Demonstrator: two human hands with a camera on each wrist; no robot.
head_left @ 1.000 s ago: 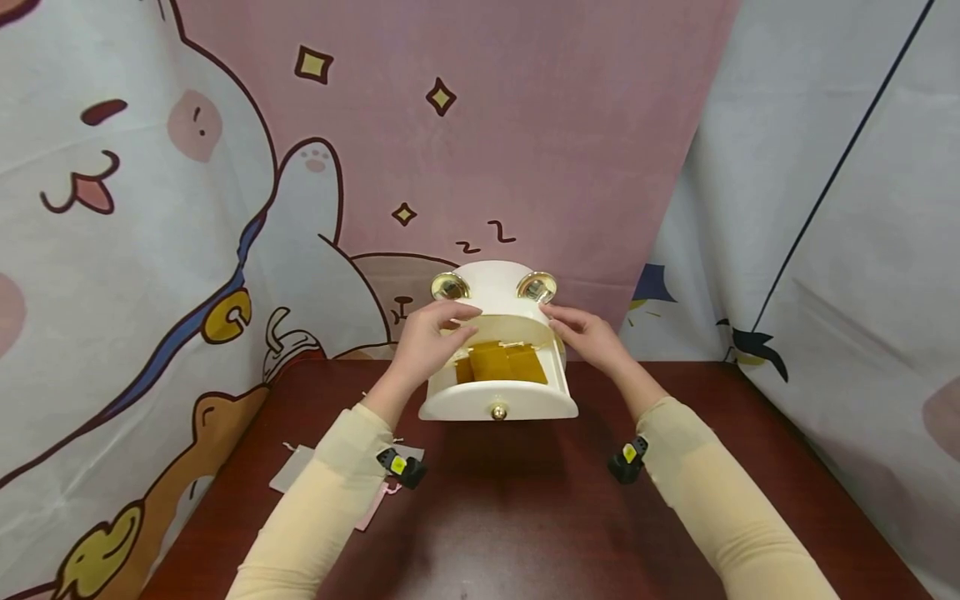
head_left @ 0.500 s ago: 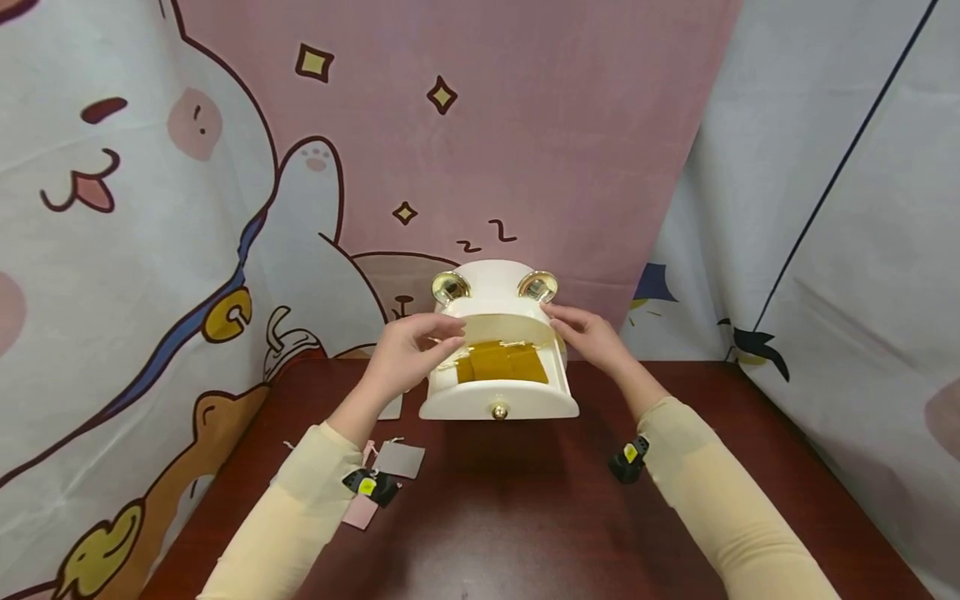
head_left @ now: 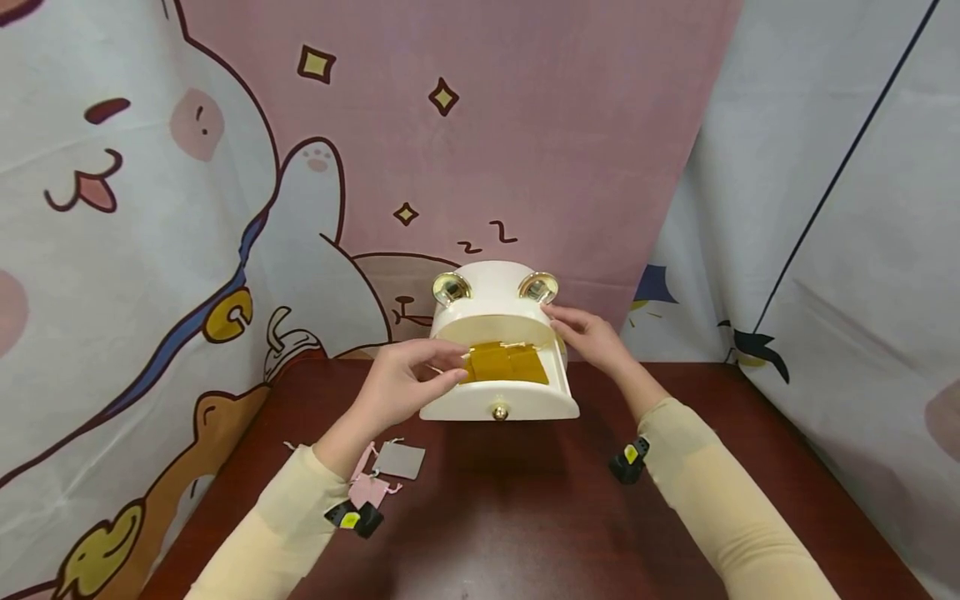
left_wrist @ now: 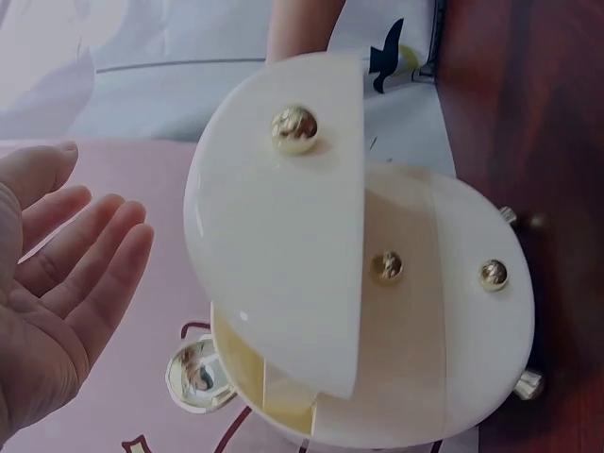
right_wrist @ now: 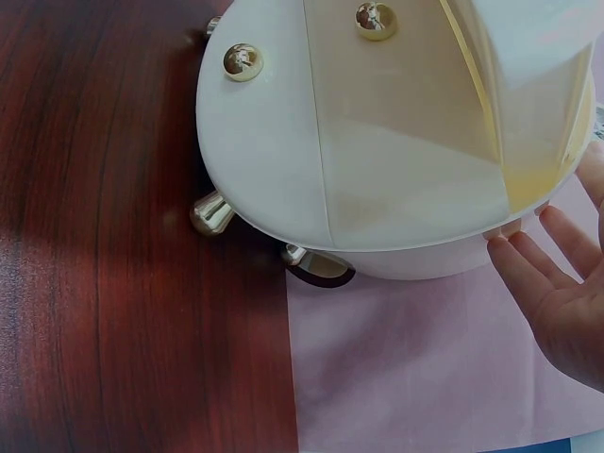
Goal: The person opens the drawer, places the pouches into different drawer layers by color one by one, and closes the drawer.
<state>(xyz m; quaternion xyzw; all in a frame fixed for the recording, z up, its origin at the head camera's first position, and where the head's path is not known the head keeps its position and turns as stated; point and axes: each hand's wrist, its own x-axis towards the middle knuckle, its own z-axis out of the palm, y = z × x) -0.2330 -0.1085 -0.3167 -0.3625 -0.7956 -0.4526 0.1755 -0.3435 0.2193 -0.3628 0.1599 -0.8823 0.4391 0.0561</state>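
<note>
A cream-white rounded cabinet point(head_left: 495, 287) with gold knobs and two gold discs on top stands at the back of the table. Its top drawer point(head_left: 480, 406) is pulled out, and mustard-yellow pouches point(head_left: 508, 363) lie inside. My left hand point(head_left: 397, 382) is just left of the drawer, fingertips over its left side. In the left wrist view this hand point(left_wrist: 57, 264) holds nothing and its fingers are loosely extended. My right hand point(head_left: 592, 337) rests its fingertips against the cabinet's right side. The right wrist view has the right hand's fingers point(right_wrist: 528, 274) at the cabinet's edge.
Grey and pink drawstring pouches, one grey pouch point(head_left: 400, 460) and one pink pouch point(head_left: 369, 490) among them, lie on the dark red wooden table point(head_left: 525, 517) at the left, partly under my left forearm. A cartoon-print cloth point(head_left: 540, 150) hangs behind.
My left hand has drawn back from above the drawer, moving left and down, which uncovers more of the pouches on the table. The right hand and the cabinet have stayed in place.
</note>
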